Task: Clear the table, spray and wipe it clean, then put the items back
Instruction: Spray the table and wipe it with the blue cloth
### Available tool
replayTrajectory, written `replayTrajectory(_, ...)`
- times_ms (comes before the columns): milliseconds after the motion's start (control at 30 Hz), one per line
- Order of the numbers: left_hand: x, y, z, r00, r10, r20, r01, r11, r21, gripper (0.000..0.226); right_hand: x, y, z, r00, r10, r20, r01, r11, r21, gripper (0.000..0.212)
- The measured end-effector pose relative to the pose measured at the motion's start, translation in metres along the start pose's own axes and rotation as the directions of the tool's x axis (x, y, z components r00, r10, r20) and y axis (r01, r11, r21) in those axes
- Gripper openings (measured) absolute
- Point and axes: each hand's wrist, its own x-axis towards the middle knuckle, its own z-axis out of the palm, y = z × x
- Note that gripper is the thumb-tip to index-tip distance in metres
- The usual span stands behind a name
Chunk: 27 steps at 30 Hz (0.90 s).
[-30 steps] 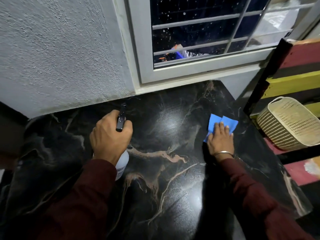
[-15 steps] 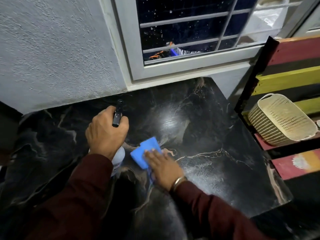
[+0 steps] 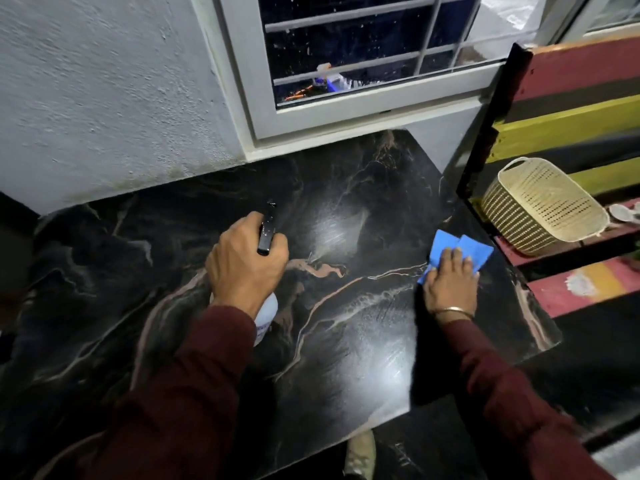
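Note:
The black marble table [image 3: 346, 341] with pale veins fills the middle of the view, its top wet and shiny. My left hand [image 3: 246, 268] grips a white spray bottle [image 3: 266, 317] with a black nozzle, held over the table's centre-left. Near the table's right edge, my right hand [image 3: 450, 282] presses flat on a folded blue cloth [image 3: 457, 247] lying on the marble.
A cream plastic basket [image 3: 540, 209] lies tilted on a striped red, yellow and black bench [image 3: 588, 109] to the right of the table. A white textured wall [image 3: 104, 98] and a barred window [image 3: 363, 57] stand behind the table. A foot [image 3: 360, 452] shows below the front edge.
My right hand slid the blue cloth from the table's right side to the centre beside the bottle, then back to the right edge. My left hand kept hold of the spray bottle.

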Motion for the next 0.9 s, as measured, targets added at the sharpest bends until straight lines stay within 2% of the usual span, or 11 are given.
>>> replayTrajectory(167,-0.015,-0.033,-0.033,1.0,-0.011,-0.019,0.011,1.0,0.025,0.016,-0.074,-0.114,0.04,0.974,-0.218,0.067,0.22,0.975,-0.02,0.07)
replayTrajectory(300,-0.025,-0.069,-0.066,0.999,0.007,-0.032,-0.005,0.999,0.047,0.018,-0.174,-0.213,0.064,0.868,-0.488,0.089,0.487,0.873,0.033,0.062)
replayTrajectory(400,-0.031,-0.083,-0.078,0.999,0.009,-0.036,-0.007,0.999,0.053,0.019,-0.253,-0.243,0.071,0.69,-0.696,0.197,0.696,0.713,0.08,0.06)
replayTrajectory(467,-0.033,-0.086,-0.081,0.999,0.019,-0.039,-0.017,0.999,0.051,0.019,-0.285,-0.229,0.072,0.533,-0.816,0.222,0.823,0.561,0.089,0.058)
replayTrajectory(533,-0.034,-0.085,-0.078,0.999,0.029,-0.031,-0.027,0.999,0.042,0.017,-0.287,-0.196,0.067,0.439,-0.873,0.215,0.884,0.462,0.072,0.059)
replayTrajectory(567,-0.036,-0.081,-0.074,0.999,0.036,-0.019,-0.036,0.999,0.034,0.017,-0.276,-0.176,0.065,0.435,-0.879,0.196,0.891,0.451,0.044,0.059)
replayTrajectory(600,-0.037,-0.078,-0.07,0.999,0.037,-0.004,-0.037,0.999,0.027,0.016,-0.262,-0.16,0.061,0.463,-0.866,0.189,0.879,0.477,0.033,0.059)
replayTrajectory(733,-0.045,-0.052,-0.038,0.998,0.052,0.047,-0.052,0.999,-0.009,0.019,-0.185,-0.097,0.045,0.683,-0.712,0.162,0.724,0.69,-0.016,0.058)
replayTrajectory(833,-0.055,-0.022,-0.002,0.99,0.104,0.097,-0.102,0.995,-0.02,0.019,-0.126,-0.047,0.033,0.815,-0.559,0.152,0.572,0.818,-0.057,0.056)
replayTrajectory(900,-0.057,-0.016,0.001,0.987,0.111,0.119,-0.11,0.994,-0.021,0.022,-0.097,-0.029,0.023,0.869,-0.472,0.146,0.483,0.874,-0.055,0.058)
